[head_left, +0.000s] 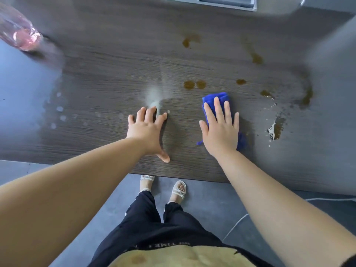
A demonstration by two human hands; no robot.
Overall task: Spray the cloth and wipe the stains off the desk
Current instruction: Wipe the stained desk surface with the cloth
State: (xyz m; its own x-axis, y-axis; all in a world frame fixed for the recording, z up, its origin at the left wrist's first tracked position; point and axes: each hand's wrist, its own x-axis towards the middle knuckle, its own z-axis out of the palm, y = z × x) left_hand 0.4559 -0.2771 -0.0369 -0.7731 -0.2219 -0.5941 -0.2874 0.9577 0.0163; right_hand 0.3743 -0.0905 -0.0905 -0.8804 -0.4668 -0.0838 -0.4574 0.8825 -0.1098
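— Evidently the blue cloth (215, 99) is pinned flat on the desk (107, 74) under the right hand (221, 130), palm spread, for pressure beside the brown stains (194, 84).

— And the left hand (148, 132)?

— Opened, nothing grasped, laid flat as a brace. The pink bottle (21, 33) is stood aside, far left.

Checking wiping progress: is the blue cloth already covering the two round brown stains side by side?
No. The blue cloth under the right hand lies nearer the person than the two round stains, which show uncovered.
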